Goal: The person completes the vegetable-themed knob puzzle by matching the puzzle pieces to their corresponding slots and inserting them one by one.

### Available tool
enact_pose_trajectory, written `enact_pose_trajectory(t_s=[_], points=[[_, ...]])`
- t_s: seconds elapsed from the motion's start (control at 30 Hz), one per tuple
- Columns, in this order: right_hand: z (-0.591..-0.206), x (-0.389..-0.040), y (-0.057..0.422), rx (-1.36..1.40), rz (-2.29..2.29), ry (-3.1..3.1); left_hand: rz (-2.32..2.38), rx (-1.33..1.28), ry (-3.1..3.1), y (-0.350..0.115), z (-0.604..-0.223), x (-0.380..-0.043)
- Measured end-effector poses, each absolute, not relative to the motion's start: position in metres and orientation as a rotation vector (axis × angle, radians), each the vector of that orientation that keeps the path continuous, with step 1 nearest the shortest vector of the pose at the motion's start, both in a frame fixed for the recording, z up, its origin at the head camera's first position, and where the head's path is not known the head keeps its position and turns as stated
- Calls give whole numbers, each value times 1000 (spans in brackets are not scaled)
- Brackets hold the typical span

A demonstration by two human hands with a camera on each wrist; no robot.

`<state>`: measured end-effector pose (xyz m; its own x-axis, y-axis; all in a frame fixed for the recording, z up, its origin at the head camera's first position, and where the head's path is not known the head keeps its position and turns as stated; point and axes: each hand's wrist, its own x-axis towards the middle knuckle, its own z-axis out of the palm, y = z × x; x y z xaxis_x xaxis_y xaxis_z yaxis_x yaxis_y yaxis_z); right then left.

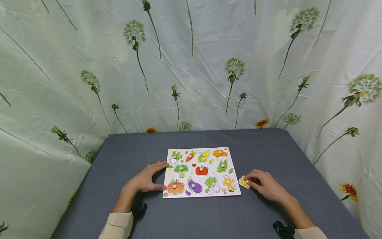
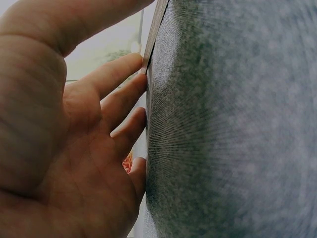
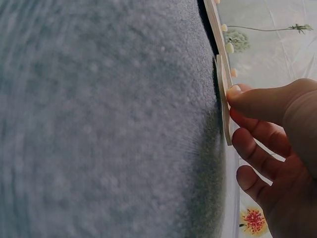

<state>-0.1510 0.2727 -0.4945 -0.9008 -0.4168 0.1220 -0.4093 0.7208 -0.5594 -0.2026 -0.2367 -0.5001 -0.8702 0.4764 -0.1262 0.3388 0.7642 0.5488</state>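
Observation:
A white wooden peg puzzle board (image 1: 191,163) with vegetable pictures lies flat on the table. My left hand (image 1: 147,178) is at its left edge, fingers and thumb spread, fingertips touching the edge. To the right of the board, my right hand (image 1: 267,186) pinches a yellow, white-rimmed puzzle piece (image 1: 243,182) by its small knob. In the right wrist view, the piece (image 3: 223,101) appears edge-on, thumb at the knob and the other fingers loosely bent. The mushroom picture (image 1: 228,183) at the board's lower right shows no knob.
Knobbed pieces such as the tomato (image 1: 202,170), eggplant (image 1: 195,186) and pumpkin (image 1: 175,187) sit in the board. A dark grey cloth covers the table (image 1: 197,219). Behind it hangs a pale curtain (image 1: 197,73) with a dandelion print.

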Motion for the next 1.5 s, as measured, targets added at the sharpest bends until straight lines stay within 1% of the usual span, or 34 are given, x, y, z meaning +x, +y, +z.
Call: enact_pose_trajectory(t_s=[0.23,0.6,0.87,1.5], points=[[-496,-149,273,-623,-911,2964,772,642,2698,-236,-499,-202],[-493,-145,273,-609,-971,3008,776,686,2711,-237,-498,-200],[-493,-142,272,-630,-1012,3067,770,670,2710,-237,-498,-201],[-485,-143,266,-538,-989,3094,781,677,2708,-237,-498,-200]])
